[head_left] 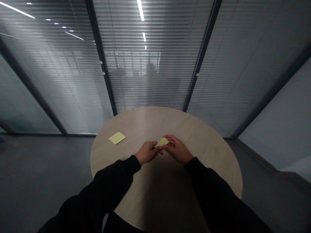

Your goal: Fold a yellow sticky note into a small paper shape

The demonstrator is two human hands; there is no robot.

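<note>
A small folded piece of yellow paper (162, 142) is held between my two hands above the middle of the round table. My left hand (147, 151) pinches its left end between thumb and fingers. From the other side, my right hand (178, 149) grips the right end, thumb at the near edge and fingers curled behind. The fingertips hide part of the paper's edges. To the left of my hands lies a pad of yellow sticky notes (117, 138), flat on the table and touched by neither hand.
The round wooden table (150, 118) reaches out in front of me, close to a glass partition with blinds (150, 87). Dark frame posts divide the glass. A pale wall (282, 129) stands at the right, and grey floor (48, 171) surrounds the table.
</note>
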